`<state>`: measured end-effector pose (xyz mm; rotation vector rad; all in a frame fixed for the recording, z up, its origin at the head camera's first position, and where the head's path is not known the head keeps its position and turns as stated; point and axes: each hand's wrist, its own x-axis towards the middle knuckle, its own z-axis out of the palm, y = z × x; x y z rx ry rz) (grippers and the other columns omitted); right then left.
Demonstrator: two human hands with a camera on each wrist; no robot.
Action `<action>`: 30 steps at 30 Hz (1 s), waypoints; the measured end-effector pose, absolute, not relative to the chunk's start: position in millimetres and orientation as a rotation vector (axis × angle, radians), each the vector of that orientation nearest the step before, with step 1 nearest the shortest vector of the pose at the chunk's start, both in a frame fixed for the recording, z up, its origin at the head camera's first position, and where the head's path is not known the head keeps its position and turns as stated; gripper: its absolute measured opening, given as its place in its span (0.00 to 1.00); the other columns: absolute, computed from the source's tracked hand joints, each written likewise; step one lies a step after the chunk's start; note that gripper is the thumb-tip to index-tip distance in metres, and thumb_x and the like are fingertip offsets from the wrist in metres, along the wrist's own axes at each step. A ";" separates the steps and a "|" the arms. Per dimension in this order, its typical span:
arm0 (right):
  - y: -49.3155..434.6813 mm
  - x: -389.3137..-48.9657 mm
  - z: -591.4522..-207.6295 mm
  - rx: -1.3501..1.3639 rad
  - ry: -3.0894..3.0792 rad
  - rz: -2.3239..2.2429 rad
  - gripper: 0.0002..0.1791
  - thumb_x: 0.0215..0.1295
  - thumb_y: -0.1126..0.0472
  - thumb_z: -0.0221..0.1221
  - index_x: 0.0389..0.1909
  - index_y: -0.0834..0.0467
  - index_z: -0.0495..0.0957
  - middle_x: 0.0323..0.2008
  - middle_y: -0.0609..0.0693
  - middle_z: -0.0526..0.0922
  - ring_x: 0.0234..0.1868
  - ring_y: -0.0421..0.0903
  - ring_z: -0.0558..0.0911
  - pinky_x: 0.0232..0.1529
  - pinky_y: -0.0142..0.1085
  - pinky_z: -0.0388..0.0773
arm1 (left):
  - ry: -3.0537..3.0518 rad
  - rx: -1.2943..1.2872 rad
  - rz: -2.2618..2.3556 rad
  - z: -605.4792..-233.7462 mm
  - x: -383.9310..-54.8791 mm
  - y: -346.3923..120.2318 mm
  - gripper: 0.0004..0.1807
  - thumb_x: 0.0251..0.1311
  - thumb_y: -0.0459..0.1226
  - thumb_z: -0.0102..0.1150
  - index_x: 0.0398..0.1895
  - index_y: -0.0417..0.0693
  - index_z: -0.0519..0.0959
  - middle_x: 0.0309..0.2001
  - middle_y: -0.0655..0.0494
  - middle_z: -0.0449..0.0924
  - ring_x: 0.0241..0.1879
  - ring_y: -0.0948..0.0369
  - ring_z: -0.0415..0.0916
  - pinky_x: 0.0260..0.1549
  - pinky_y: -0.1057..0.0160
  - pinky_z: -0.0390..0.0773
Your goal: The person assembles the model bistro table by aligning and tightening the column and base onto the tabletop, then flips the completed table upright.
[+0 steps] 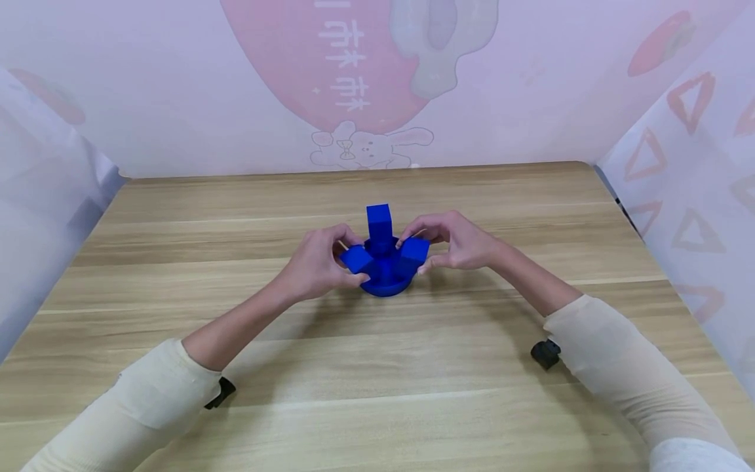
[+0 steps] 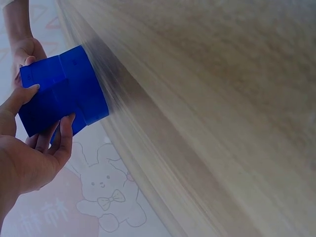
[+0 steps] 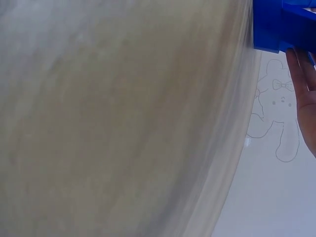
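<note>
We have the blue plastic toy [image 1: 385, 262] sitting on the tabletop [image 1: 377, 367] about midway between its left and right edges, nearer the far edge than the near one. It has a round base with three square blocks standing out of it: one upright at the back, one tilting to each side.

Our left hand [image 1: 318, 262] pinches the left block, thumb low in front and fingers [image 2: 63, 132] curled over its side; the left wrist view shows them wrapped round blue faces. Our right hand [image 1: 457, 244] pinches the right block in the same way, thumb under and fingertips on top. The right wrist view shows only a strip of palm and a corner of the toy, so we cannot tell finer finger placement there.

To handle this well, we judge it best to keep the base flat on the tabletop, press evenly from both sides, and grip the blocks by their flat faces rather than their corners, so neither slips or tips the toy.
</note>
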<state>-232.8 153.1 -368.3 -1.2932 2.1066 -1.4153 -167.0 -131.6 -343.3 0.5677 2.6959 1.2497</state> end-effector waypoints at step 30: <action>134.2 -224.3 -375.8 -1.215 2.548 -0.917 0.50 0.43 0.57 0.85 0.66 0.72 0.74 0.50 0.62 0.82 0.53 0.57 0.81 0.60 0.51 0.78 | 2.763 0.685 1.023 -374.0 -176.9 -137.1 0.52 0.44 0.42 0.87 0.71 0.29 0.70 0.57 0.37 0.75 0.57 0.43 0.75 0.58 0.45 0.78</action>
